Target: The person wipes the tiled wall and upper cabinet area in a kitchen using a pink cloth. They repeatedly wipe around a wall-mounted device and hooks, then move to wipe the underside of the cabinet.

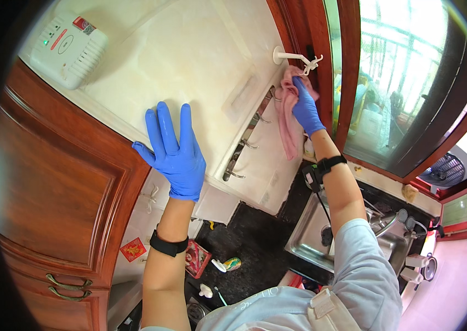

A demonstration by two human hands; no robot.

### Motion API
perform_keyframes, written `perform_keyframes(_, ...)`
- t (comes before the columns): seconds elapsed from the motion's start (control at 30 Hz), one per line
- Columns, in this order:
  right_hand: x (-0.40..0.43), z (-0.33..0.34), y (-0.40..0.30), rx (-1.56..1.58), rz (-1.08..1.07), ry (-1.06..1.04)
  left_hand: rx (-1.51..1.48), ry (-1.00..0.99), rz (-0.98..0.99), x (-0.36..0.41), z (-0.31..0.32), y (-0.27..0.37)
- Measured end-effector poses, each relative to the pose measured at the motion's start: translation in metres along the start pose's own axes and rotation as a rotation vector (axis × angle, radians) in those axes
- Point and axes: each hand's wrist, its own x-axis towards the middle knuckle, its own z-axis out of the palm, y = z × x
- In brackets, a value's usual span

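A blue glove covers my left hand (177,157), which is spread against the cream tiled wall (200,49) and holds nothing. Its thumb reaches the edge of the wooden cabinet (63,178). My right hand (304,105), gloved in the same blue, grips a pink cloth (287,120) beside the wooden window frame (320,53). Long folds of the cloth hang down past the hand. Just above it, a white swivel hook (299,58) projects from the wall. To the cloth's left runs a metal hook rail (250,136) with several hooks.
A white wall-mounted alarm box (70,51) is at upper left. Below are a black countertop (254,236), a steel sink (308,231) and a faucet (392,221). A spray can (231,264) and a red box (197,258) rest on the counter. A fan (448,165) stands by the window.
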Motion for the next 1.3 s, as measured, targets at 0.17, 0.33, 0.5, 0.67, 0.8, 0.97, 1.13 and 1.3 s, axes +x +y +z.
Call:
perform_keyframes(0.17,0.045,0.024,-0.011,-0.352,-0.231,-0.005,0.006,-0.012,-0.009,-0.003,-0.004,-0.004)
perform_keyframes(0.33,0.078,0.034,0.019,0.941,0.435,0.024,-0.021,0.032,0.002,-0.001,0.003,0.001)
perform_keyframes(0.5,0.052,0.022,-0.016,0.149,0.162,-0.072,-0.01,0.01,-0.002,-0.001,0.0,0.0)
perform_keyframes(0.67,0.044,0.013,-0.018,0.002,0.037,-0.099,-0.033,0.013,-0.007,-0.002,0.002,0.0)
perform_keyframes(0.8,0.055,0.027,-0.039,0.452,0.256,-0.065,-0.015,0.023,0.004,-0.002,-0.001,0.0)
perform_keyframes(0.97,0.035,0.031,-0.044,0.14,0.224,-0.108,-0.006,-0.004,-0.005,-0.005,0.0,-0.002)
perform_keyframes(1.13,0.049,0.028,-0.081,0.225,-0.039,-0.017,-0.004,-0.003,-0.001,-0.002,0.0,0.0)
perform_keyframes(1.3,0.121,0.043,-0.133,-0.04,0.347,0.076,-0.003,-0.006,0.005,-0.002,-0.001,-0.001)
